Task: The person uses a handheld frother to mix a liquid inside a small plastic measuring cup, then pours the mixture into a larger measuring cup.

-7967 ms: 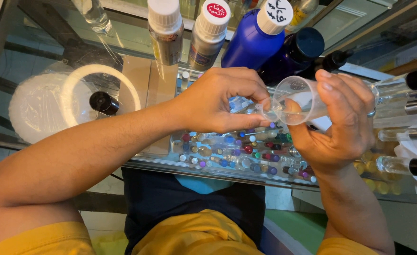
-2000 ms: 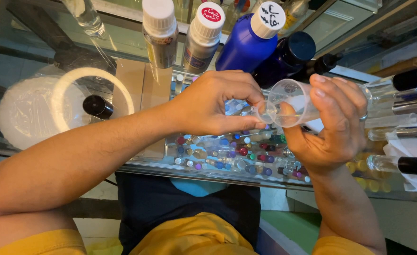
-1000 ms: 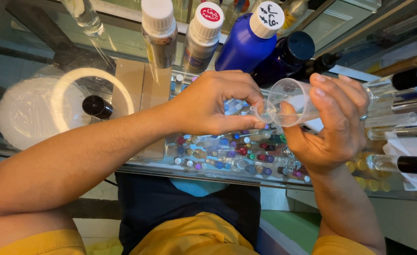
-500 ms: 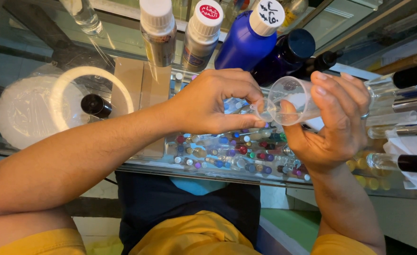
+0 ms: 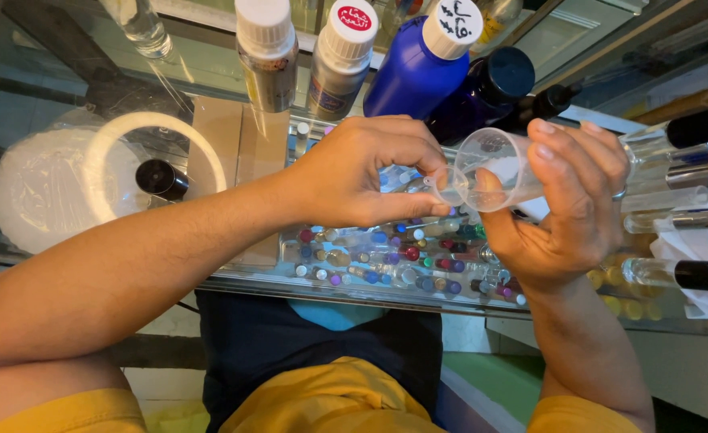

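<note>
My right hand (image 5: 566, 204) holds a clear plastic measuring cup (image 5: 498, 164), tipped on its side with its mouth toward my left hand. My left hand (image 5: 362, 180) pinches a small clear funnel-like piece (image 5: 450, 186) at the cup's lip; what sits under my fingers is hidden. Both hands hover above a tray of several small vials with coloured caps (image 5: 402, 261) on a glass table (image 5: 210, 72).
Behind the hands stand two silver bottles with white caps (image 5: 267, 50), a blue bottle (image 5: 418, 68) and a dark blue bottle (image 5: 490, 88). Clear roller bottles (image 5: 675, 273) lie at the right. A round white lid (image 5: 49, 188) and a black cap (image 5: 160, 178) sit at the left.
Hardly anything differs: both hands keep the same hold, the cup stays tipped at my left fingers, and the view has shifted slightly.
</note>
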